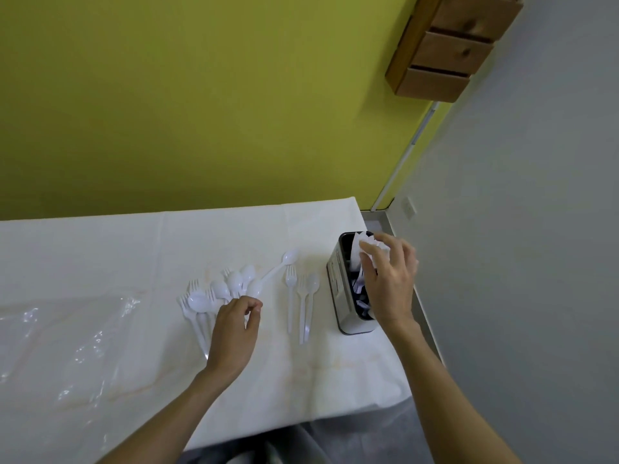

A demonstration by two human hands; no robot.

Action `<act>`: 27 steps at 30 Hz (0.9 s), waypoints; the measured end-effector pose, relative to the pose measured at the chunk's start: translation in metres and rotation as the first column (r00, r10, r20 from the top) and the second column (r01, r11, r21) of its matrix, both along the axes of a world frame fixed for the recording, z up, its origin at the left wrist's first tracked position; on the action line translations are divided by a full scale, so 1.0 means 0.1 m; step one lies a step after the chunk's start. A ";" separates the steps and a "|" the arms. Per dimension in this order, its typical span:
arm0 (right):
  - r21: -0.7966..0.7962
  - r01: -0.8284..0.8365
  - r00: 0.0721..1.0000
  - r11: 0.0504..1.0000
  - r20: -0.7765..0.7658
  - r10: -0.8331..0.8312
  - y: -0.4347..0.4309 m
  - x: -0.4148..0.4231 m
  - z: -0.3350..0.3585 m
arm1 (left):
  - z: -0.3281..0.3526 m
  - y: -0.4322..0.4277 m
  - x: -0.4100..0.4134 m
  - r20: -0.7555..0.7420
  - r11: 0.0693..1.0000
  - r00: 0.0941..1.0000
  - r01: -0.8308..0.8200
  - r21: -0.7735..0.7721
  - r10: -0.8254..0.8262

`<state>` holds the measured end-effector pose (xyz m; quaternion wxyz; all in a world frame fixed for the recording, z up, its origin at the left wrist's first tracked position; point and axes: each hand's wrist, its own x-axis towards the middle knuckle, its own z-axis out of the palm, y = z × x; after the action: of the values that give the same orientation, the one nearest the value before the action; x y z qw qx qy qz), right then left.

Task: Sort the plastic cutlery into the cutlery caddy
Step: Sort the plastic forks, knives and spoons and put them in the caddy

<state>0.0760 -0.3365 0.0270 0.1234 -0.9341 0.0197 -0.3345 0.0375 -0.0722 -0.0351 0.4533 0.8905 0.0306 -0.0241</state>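
Yellow-green wall behind, grey wall to the right, wooden drawers (449, 45) mounted high. White table (100, 256) below.

Head view:
- Metal caddy (337, 289) stands at the table's right edge.
- Right hand (390, 283) is over the caddy. Its fingers (398, 249) curl round a bunch of white pieces (368, 247) at the caddy's far end, inside the rim.
- Cutlery pile (217, 293), spoons and forks, lies mid-table.
- Left hand (234, 333) is at the pile's near edge with fingers curled, thumb meeting fingertip. Can't tell whether it pinches a handle.
- Two forks and a spoon (313, 284) lie between pile and caddy, untouched.
- Clear plastic wrap (83, 346) lies far left.
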 end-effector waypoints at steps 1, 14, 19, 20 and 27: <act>-0.027 0.032 0.999 0.999 0.000 -0.032 -0.01 0.00 -0.02 | 0.00 0.01 0.00 -0.005 1.000 1.000 -0.001 0.004 0.001; 0.137 -0.090 0.987 0.986 -0.119 0.106 0.54 -0.03 0.17 | -0.11 0.31 -0.17 -0.067 0.996 0.998 0.020 0.081 -0.014; 0.290 0.057 0.674 0.955 -0.717 0.177 1.01 -0.16 -0.39 | -0.13 0.44 -0.26 -0.104 0.995 0.995 0.005 0.103 0.005; 0.278 0.174 0.634 0.945 -0.765 0.109 1.06 -0.17 -0.49 | -0.13 0.46 -0.28 -0.108 0.995 0.994 -0.002 0.098 0.013; 0.330 0.572 0.555 0.751 -0.830 -0.058 1.17 -0.08 -0.76 | -0.19 0.58 -0.30 -0.135 0.989 0.988 -0.058 0.133 0.076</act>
<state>0.0679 -0.2199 -0.0486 0.3084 -0.8793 0.3464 0.1082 0.0079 -0.0141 -0.0543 0.3924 0.9124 0.0940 -0.0692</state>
